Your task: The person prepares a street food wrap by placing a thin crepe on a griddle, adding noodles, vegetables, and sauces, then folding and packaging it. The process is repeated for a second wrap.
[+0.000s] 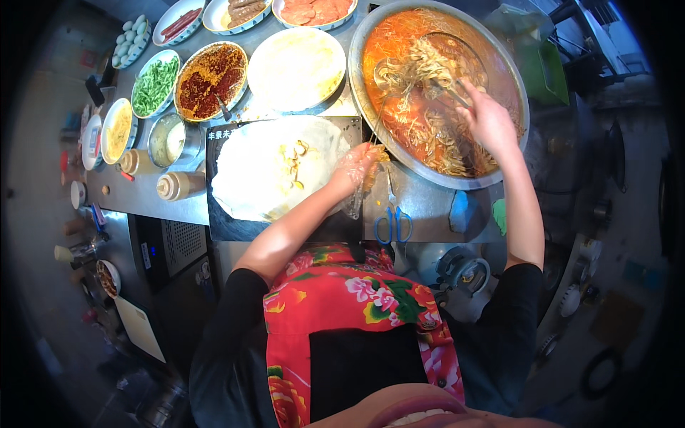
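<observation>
My right hand (488,119) is shut on metal tongs (455,95) over a wide metal basin of red broth (396,45), where skewered food (428,61) lies bunched. My left hand (356,167), in a clear plastic glove, pinches thin skewers with orange-brown food (378,154) at the basin's near left rim. Left of it, a round white wrapper (246,171) with yellowish pieces (293,160) on it lies on a dark board (230,229). Blue-handled scissors (393,219) lie below the basin. What the tongs' tips touch is hard to tell.
Bowls of chili flakes (211,80), chopped greens (155,85) and pale food (297,67) stand at the back left. Two squeeze bottles (179,185) and a metal bowl (167,140) are left of the board. A blue cloth (463,211) lies near the counter's front edge.
</observation>
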`<state>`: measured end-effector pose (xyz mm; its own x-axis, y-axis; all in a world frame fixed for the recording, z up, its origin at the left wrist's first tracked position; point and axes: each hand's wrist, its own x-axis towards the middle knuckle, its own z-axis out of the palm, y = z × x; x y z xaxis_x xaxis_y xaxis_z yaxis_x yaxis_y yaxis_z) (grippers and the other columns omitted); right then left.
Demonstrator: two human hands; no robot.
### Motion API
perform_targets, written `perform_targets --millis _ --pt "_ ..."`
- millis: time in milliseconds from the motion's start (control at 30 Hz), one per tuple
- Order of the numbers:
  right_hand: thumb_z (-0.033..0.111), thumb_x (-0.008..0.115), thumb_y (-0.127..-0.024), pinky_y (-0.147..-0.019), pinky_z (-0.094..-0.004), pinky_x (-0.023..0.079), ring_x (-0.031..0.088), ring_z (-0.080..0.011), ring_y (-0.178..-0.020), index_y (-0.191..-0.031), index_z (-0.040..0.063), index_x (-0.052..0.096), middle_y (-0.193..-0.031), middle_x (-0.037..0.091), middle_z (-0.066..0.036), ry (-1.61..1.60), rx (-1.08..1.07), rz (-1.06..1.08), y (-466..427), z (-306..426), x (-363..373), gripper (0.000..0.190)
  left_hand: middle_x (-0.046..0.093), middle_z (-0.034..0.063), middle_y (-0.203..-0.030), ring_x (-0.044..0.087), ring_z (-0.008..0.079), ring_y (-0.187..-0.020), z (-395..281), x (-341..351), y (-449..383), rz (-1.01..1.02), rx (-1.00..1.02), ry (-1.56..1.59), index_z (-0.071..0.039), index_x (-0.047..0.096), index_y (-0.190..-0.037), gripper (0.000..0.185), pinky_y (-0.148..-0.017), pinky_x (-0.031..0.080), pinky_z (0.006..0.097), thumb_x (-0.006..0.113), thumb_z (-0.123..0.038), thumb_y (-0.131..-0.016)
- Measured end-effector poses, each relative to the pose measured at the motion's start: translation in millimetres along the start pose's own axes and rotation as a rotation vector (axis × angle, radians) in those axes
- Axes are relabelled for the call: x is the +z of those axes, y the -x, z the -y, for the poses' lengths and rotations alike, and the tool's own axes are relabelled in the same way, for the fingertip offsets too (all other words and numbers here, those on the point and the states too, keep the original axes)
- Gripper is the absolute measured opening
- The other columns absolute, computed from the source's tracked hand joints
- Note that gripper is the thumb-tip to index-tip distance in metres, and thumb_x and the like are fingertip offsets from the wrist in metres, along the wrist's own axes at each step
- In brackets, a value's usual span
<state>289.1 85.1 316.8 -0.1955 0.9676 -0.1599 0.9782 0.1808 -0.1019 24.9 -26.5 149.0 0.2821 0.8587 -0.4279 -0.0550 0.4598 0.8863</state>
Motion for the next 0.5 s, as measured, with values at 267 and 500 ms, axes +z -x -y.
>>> perform_targets --millis 267,500 --pt "0.026 0.066 -0.095 -0.085 -0.0439 0.055 0.068 -0.0344 -0.095 -0.148 0.016 0.046 -0.107 0.068 -0.018 0.050 0.068 -0.163 19 13 -19 0.057 0.066 0.0268 -0.108 0.061 0.0457 -0.107 -35 10 18 0.250 0.118 -0.945 0.001 0.058 -0.112 0.045 -0.094 0.046 0.0510 0.052 -0.043 -0.101" --pt "0.031 0.067 -0.094 -0.088 -0.0461 0.054 0.067 -0.0360 -0.100 -0.147 0.017 0.047 -0.110 0.068 -0.020 0.062 0.154 -0.065 14 49 29 0.058 0.072 0.0178 -0.106 0.070 0.0363 -0.095 -12 -112 154 0.024 0.428 -0.773 -0.004 0.061 -0.127 0.038 -0.085 0.054 0.0422 0.055 -0.032 -0.102"
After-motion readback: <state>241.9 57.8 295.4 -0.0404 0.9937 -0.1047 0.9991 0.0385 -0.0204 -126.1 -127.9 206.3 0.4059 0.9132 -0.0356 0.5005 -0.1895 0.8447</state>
